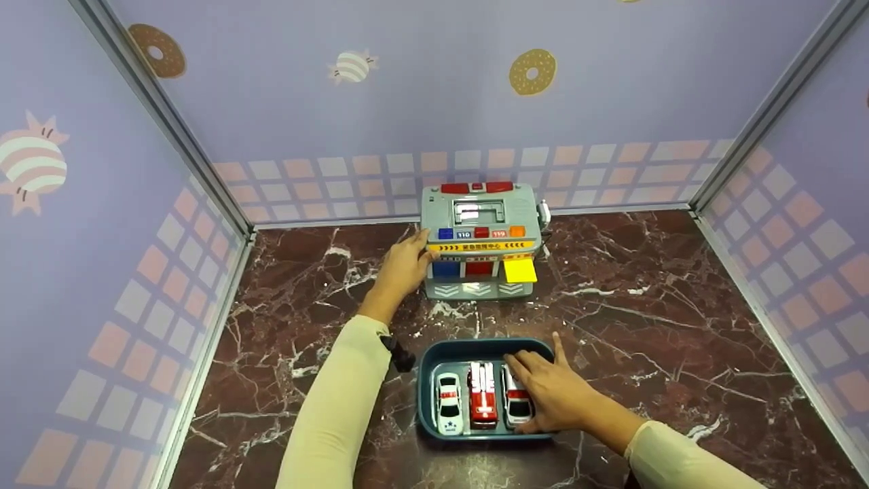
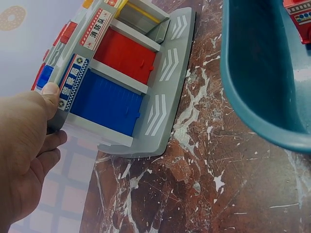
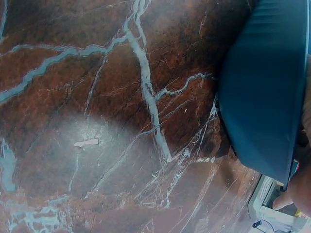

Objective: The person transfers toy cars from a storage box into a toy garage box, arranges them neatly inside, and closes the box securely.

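Note:
My left hand (image 1: 402,266) holds the left front corner of a grey toy emergency station (image 1: 478,212), its thumb on the front edge. The station has a blue door (image 2: 108,102), a red door (image 2: 124,56) and a raised yellow door (image 1: 520,270). My right hand (image 1: 551,388) reaches into a dark teal tray (image 1: 434,353) and grips a white toy car with a red stripe (image 1: 518,406), fingers at its far end and thumb near its front; the hand partly covers it. Beside it lie a red toy fire engine (image 1: 483,394) and a white toy police car (image 1: 449,404).
The tray and station stand on a dark red marble-patterned table (image 1: 631,339). Purple panels (image 1: 434,81) with candy and doughnut pictures enclose the back and both sides. The station stands close to the back panel, with a small white part (image 1: 544,214) on its right side.

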The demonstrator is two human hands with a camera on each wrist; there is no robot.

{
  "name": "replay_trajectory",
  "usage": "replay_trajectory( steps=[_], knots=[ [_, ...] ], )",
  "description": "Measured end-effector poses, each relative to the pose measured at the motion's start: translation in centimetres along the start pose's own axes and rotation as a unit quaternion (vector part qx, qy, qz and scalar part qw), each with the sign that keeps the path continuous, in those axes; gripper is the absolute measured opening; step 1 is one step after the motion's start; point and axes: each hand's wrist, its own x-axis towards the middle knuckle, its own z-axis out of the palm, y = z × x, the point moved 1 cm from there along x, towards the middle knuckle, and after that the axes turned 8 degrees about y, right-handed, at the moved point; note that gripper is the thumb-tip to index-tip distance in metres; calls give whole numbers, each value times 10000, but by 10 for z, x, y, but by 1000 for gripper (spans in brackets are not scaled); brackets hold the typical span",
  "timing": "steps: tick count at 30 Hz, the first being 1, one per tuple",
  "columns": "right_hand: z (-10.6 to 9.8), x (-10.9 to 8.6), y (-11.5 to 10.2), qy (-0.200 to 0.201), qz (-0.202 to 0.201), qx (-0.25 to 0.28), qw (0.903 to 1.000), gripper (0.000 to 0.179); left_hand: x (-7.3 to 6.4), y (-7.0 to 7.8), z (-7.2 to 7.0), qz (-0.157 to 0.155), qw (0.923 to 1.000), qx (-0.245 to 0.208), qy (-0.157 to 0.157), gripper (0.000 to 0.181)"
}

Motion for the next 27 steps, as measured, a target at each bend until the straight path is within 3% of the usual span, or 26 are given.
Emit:
replay_trajectory(
  steps=[17,27],
  knots=[
    [1,0,1,179,-46,217,9996,97,3,-3,4,-56,10000,-28,3,66],
    [-20,5,11,397,-43,444,9982,95,1,-2,2,159,9998,-56,98,64]
  ],
)
